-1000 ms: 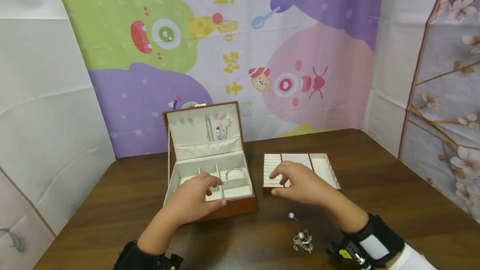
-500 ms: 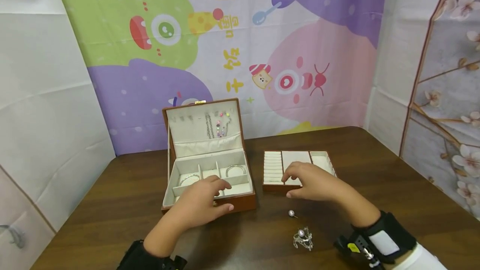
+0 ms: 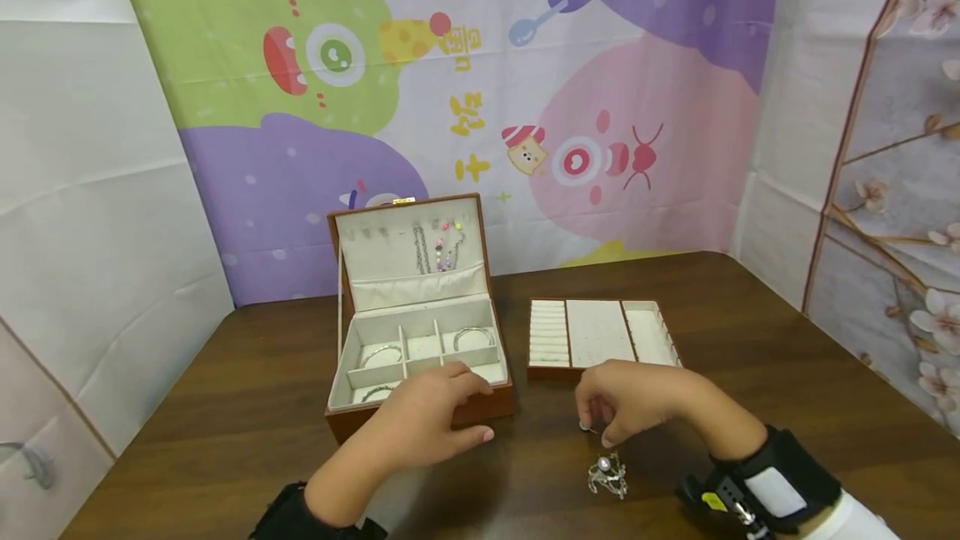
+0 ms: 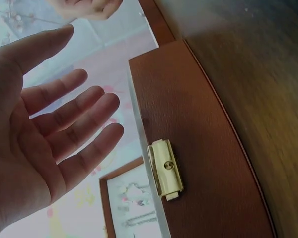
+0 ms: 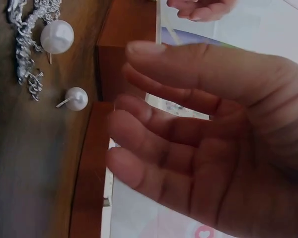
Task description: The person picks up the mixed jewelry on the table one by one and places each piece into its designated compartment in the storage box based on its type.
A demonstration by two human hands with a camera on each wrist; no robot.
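Observation:
My right hand [image 3: 637, 398] reaches down over the table with its fingers bent loosely. A pearl stud earring [image 5: 77, 99] lies just beyond the fingertips in the right wrist view, apart from them; in the head view they partly cover it. Closer to me lie a second pearl stud [image 5: 57, 37] and a tangled silver chain [image 3: 611, 482]. My left hand [image 3: 427, 415] hovers, fingers spread and holding nothing, at the front right of an opened brown jewelry box [image 3: 480, 409]. The box's gold clasp plate [image 4: 165, 168] shows in the left wrist view.
Behind my right hand sits a brown-edged jewelry tray [image 3: 600, 332] with ring rolls at its left. Bracelets, one a silver bangle [image 3: 472, 330], lie in the box's divided compartments. A chain necklace [image 3: 422, 248] and a colorful bead necklace [image 3: 439, 252] hang inside the lid.
My right hand has moved from over the tray down toward me, to the nearer pearl stud. My left hand has drifted right and toward me, uncovering the box's compartments.

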